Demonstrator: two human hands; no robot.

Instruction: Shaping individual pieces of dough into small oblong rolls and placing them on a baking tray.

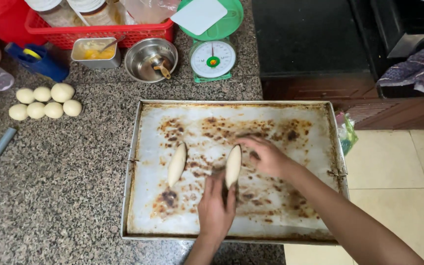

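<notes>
Both bare hands are brought together at mid-frame, palms down.

The left hand [215, 206] is extended up from the bottom edge on a nearly vertical forearm, its fingers held straight and close together, pointing away from the body. The right hand [266, 156] is reached in from the lower right on a long diagonal forearm, wrist slightly bent, fingers curled loosely and directed leftward. The fingertips of the two hands are kept just beside each other.

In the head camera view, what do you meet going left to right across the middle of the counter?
Cluster of round pale dough balls → long shaped dough piece → second long dough piece between both hands → right rim of stained metal baking tray.
</notes>
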